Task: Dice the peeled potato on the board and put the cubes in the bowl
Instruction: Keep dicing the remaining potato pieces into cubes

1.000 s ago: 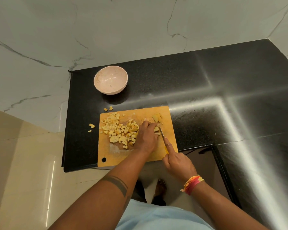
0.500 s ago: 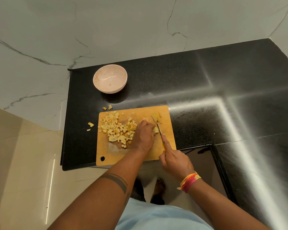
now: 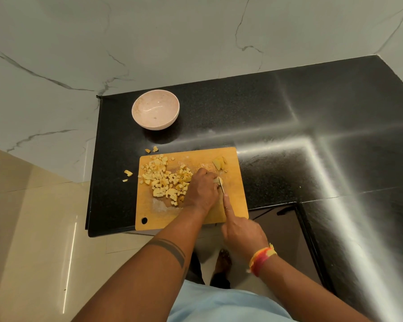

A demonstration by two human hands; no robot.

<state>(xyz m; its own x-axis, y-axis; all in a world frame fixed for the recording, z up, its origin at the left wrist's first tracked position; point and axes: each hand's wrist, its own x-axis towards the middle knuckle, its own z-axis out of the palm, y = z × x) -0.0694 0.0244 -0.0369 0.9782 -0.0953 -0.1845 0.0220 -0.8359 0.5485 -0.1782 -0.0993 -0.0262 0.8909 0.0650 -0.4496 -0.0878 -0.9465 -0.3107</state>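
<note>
On the cutting board (image 3: 235, 194), the left hand (image 3: 201, 189) now covers more of the potato piece (image 3: 218, 180); the right hand (image 3: 241, 233) grips the knife (image 3: 222, 188), dicing continues, the bowl (image 3: 155, 112) behind the board holds no cubes (image 3: 165, 180)

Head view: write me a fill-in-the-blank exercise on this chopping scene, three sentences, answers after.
1. The pink bowl holds ____ potato cubes.
2. The right hand grips the ____, index finger along its back.
3. The cube pile lies on the cutting board, to the ____ of the left hand.

Answers: no; knife; left
</note>
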